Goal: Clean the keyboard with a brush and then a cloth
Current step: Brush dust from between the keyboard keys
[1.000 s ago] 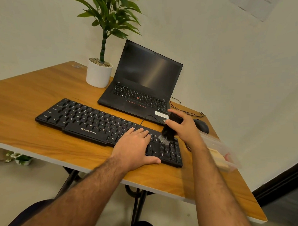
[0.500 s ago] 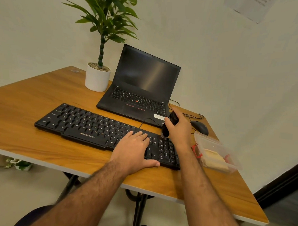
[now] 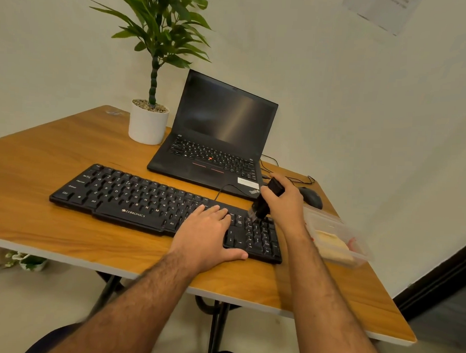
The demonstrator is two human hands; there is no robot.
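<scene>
1. The wooden worktop (image 3: 54, 152) is the biggest thing. It sits under both hands and carries everything.
2. The black laptop (image 3: 215, 138) stands open, past the fingers, at the back of the worktop.
3. The black keyboard (image 3: 135, 196) lies flat in front of the laptop. Most of it stretches away to the left of the fingers.
4. A green plant in a white pot (image 3: 148, 124) stands far back, to the left of the laptop.
5. A see-through plastic box (image 3: 336, 234) sits just to the right of the right wrist, with something pale inside.
6. The left hand (image 3: 205, 234) lies flat on the right part of the keyboard. Its fingers are straight and press on the keys.
7. The right hand (image 3: 286, 202) has its fingers curled round the black brush (image 3: 265, 200).
8. The brush tilts down to the left, and its bristles touch the keys just right of the left fingers.
9. A dark mouse (image 3: 312, 197) sits just behind the right hand.
</scene>
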